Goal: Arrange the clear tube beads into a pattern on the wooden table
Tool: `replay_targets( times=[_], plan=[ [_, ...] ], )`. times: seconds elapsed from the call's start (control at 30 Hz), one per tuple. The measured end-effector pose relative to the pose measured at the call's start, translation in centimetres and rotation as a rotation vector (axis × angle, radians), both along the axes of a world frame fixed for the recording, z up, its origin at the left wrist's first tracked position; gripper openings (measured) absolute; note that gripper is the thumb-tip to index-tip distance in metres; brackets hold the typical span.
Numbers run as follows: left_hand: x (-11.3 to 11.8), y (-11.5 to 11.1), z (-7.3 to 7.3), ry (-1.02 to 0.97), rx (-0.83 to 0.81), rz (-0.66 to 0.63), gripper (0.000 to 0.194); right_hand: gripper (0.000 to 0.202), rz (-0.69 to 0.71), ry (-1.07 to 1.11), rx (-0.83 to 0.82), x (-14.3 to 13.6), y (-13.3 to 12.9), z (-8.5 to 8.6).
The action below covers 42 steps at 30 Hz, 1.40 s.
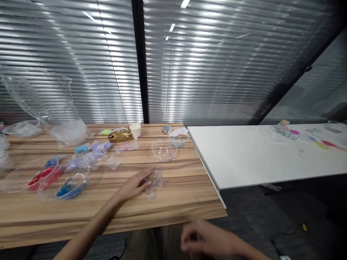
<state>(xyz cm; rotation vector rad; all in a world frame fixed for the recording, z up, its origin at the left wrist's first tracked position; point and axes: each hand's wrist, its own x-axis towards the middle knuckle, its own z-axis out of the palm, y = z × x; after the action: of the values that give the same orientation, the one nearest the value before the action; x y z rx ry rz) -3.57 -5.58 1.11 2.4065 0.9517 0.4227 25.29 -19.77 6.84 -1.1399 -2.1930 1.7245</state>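
Resting open, thumb apart from the fingers, left hand touches the pile of small clip-like pieces from its 9 o'clock side. Right hand, curled and blurred, is at 5 o'clock by the near edge of the surface; cannot tell whether it grips anything. Risk 1: broad sweep toward 6 o'clock could scatter pieces off that edge. Risk 2: hasty reach toward 12 o'clock could knock the clear bowl.
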Motion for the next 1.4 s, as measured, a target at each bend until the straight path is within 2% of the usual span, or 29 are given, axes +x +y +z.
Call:
replay_targets(
  times=[0.03,0.1,0.17,0.23,0.33,0.47,0.6,0.8,0.97,1.23,1.4],
  plan=[
    [0.0,0.0,0.0,0.021,0.003,-0.004,0.052,0.031,-0.039,0.016,0.073,0.0,1.6,-0.2],
    [0.0,-0.1,0.0,0.040,0.003,-0.006,0.052,0.032,-0.155,0.057,0.318,-0.3,5.5,-0.8],
    [0.1,-0.2,0.2,0.046,-0.004,-0.007,0.052,0.027,-0.254,0.107,0.540,-0.9,9.4,-1.7],
    [0.1,-0.4,0.5,0.048,-0.015,-0.009,0.052,0.025,-0.267,0.112,0.629,-1.7,12.3,-2.9],
    [0.0,-0.3,0.6,0.036,-0.043,0.009,0.051,0.023,-0.278,0.131,0.686,-2.8,14.4,-4.9],
    [0.0,0.8,0.5,0.000,-0.085,0.045,0.046,0.022,-0.416,0.171,0.711,-3.6,14.7,-6.8],
    [0.8,2.2,0.5,-0.055,-0.086,0.000,0.040,0.019,-0.407,0.127,0.744,-3.7,14.8,-7.5],
    [2.2,3.2,0.9,-0.147,-0.101,0.008,0.036,0.018,-0.377,0.068,0.773,-3.8,14.9,-7.2],
    [2.1,3.3,0.6,-0.168,-0.096,0.007,0.035,0.020,-0.357,-0.026,0.764,-3.8,14.7,-6.6],
    [2.2,3.1,0.4,-0.180,-0.079,0.001,0.033,0.018,-0.383,-0.056,0.740,-4.0,14.8,-7.0],
    [2.3,3.0,0.4,-0.182,-0.046,-0.003,0.031,0.014,-0.377,-0.051,0.741,-4.1,14.7,-6.6]
  ],
)
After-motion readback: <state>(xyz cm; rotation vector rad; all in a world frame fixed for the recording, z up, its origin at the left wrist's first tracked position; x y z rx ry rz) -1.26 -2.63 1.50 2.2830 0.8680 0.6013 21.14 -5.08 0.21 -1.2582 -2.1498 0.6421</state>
